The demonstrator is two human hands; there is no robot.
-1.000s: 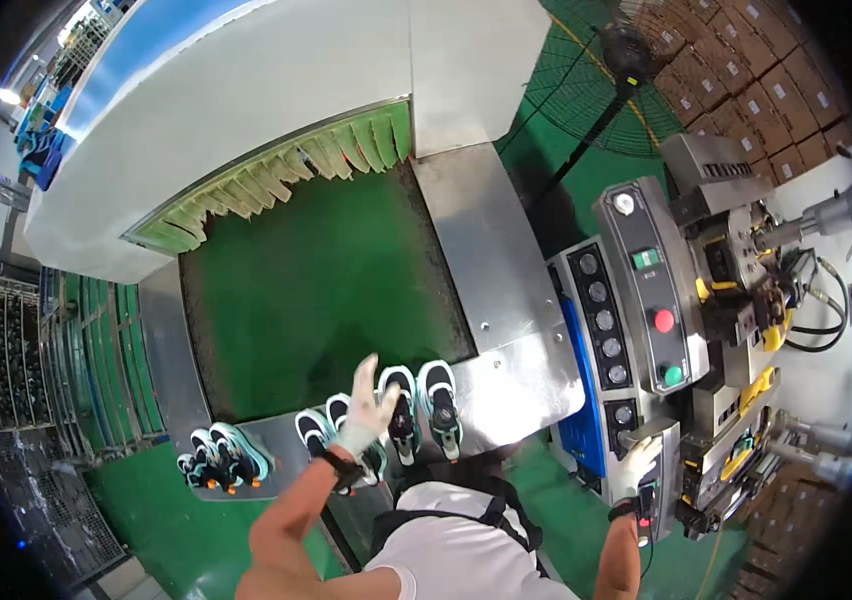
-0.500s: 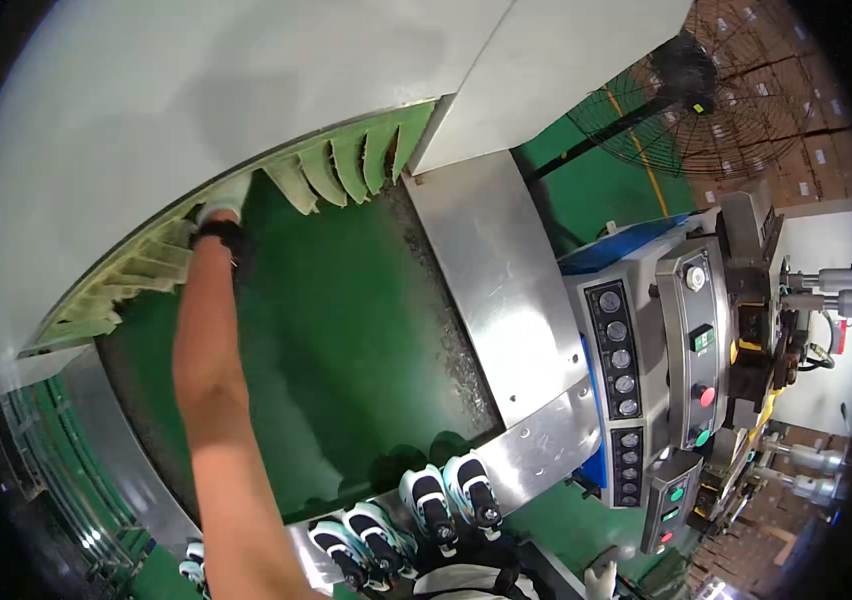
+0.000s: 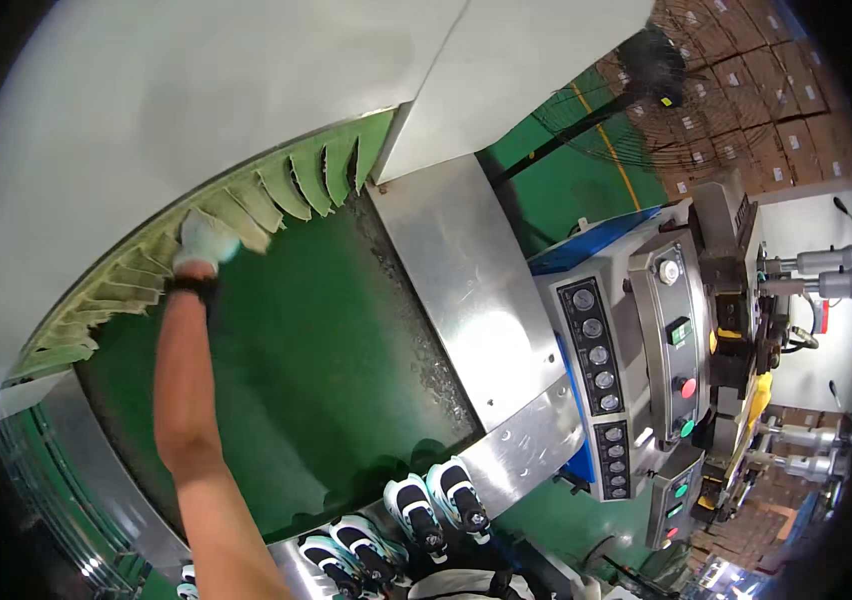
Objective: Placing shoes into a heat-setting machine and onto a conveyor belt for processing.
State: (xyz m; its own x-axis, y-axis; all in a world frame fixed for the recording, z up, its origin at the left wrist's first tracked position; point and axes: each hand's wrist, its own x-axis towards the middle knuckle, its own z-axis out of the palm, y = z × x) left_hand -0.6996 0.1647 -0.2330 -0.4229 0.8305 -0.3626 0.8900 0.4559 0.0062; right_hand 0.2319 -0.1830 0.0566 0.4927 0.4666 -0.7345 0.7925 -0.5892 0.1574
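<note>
My left arm, with a dark band at the wrist, reaches up over the green conveyor belt point(image 3: 296, 350). My left hand point(image 3: 207, 243), in a white glove, is at the frayed green curtain strips point(image 3: 246, 205) under the white machine housing. Its fingers are smeared and partly lost among the strips, so their closing cannot be told. Two pairs of white and black shoes with light-blue trim, one pair point(image 3: 436, 510) right of the other pair point(image 3: 354, 555), stand along the metal near edge. Low in the picture, a pale patch may be my right hand point(image 3: 586, 587); its fingers do not show.
A grey machine with gauges and coloured buttons point(image 3: 636, 370) stands at the right beside the metal side plate point(image 3: 486, 300). Farther back are a black cage fan point(image 3: 661, 70) and stacked cartons point(image 3: 776, 110). Rollers point(image 3: 56, 500) lie at the lower left.
My left hand has drawn back from beneath the curtain, and more of its glove shows. The scene has shifted slightly leftward. The shoes remain on the metal edge.
</note>
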